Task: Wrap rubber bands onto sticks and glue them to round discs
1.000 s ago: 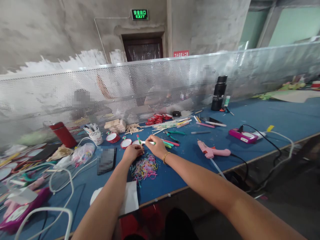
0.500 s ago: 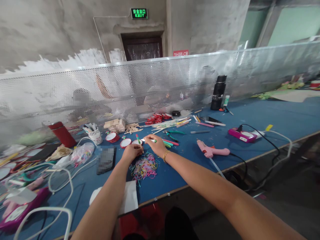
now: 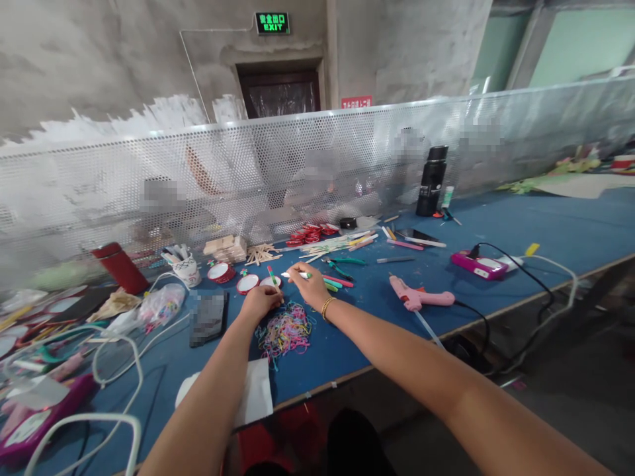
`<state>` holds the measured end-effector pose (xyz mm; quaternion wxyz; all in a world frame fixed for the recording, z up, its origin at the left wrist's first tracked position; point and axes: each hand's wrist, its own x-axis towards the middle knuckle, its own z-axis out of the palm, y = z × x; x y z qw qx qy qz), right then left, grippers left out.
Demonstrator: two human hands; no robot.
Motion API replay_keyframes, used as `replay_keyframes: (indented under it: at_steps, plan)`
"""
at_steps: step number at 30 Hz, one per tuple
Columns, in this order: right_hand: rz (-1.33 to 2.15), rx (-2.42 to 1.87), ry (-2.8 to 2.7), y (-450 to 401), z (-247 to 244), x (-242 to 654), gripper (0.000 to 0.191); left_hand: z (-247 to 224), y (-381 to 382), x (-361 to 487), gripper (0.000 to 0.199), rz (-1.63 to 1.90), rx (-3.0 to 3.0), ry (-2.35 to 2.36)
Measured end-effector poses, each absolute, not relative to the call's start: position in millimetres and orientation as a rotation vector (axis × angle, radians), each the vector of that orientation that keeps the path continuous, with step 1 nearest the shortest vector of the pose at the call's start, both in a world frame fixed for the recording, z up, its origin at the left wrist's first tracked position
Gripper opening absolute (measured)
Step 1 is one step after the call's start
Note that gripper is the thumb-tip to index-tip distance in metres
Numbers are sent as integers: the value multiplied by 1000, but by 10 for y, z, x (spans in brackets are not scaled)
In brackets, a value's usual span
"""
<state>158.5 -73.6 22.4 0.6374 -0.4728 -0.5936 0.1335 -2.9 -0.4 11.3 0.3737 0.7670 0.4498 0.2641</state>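
Observation:
My left hand (image 3: 262,302) is closed on a thin stick (image 3: 272,274) with red and green bands at its upper end, held tilted upward. In my right hand (image 3: 309,286) is a marker (image 3: 302,275) with a white barrel and a green end, its tip pointing left toward the stick. Whether tip and stick touch, I cannot tell. Just below both hands lies a tangled heap of coloured elastic loops (image 3: 285,334). Round red-rimmed pieces with white faces (image 3: 247,283) lie beyond my left hand. Several coloured markers (image 3: 338,281) rest beyond my right hand.
A pink glue gun (image 3: 419,295) and teal pliers (image 3: 342,268) lie to the right, near a purple power strip (image 3: 479,266). A phone (image 3: 209,320), a cup of pens (image 3: 185,270) and cables are on the left. A perforated metal screen (image 3: 278,172) stands behind the table.
The view has shifted slightly. Both hands keep their holds, the marker and stick staying close together with hardly any movement.

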Motion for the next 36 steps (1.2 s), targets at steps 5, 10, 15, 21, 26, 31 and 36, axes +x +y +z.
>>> replay_keyframes:
  at_steps: [5,10,15,21,26,31,36]
  plan:
    - [328,-1096,-1347,-709,176,1562,14,142,-42,-16,19,683,1898,1144]
    - [303,-1179,-1365,-709,179,1574,24,152,-56,-19,18,684,1932,1127]
    - [297,-1115,-1425,-715,191,1567,20,130,-27,-19,22,679,1939,1140]
    - [327,-1132,-1391,-679,137,1560,14,140,-39,-6,21,670,1897,1185]
    - [294,-1151,-1384,-699,155,1576,14,133,-24,-6,20,666,1926,1176]
    - [301,-1132,-1415,-721,170,1562,14,109,-3,-9,20,673,1924,1148]
    - [294,-1169,-1428,-719,176,1561,14,123,-17,-12,21,683,1918,1122]
